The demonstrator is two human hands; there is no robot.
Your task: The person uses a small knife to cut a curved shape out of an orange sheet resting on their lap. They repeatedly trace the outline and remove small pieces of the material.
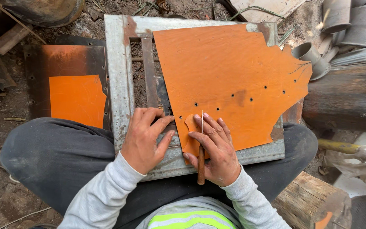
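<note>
A large orange sheet (229, 72) with several small holes lies on a grey metal frame (119, 76) across my lap. My right hand (217, 148) grips a thin pointed tool with a wooden handle (201, 163), its metal tip resting upright on the sheet's lower left corner. A small rounded orange tab (190, 123) sits just left of the tip. My left hand (147, 138) presses down on the frame beside the sheet's edge, fingers curled over a dark bar.
A smaller orange piece (77, 99) lies on a dark board at left. Logs (344, 97) (308, 199), grey metal tubes (310, 55) and a yellow-handled tool (344, 147) crowd the right. Dirt ground and scrap surround the frame.
</note>
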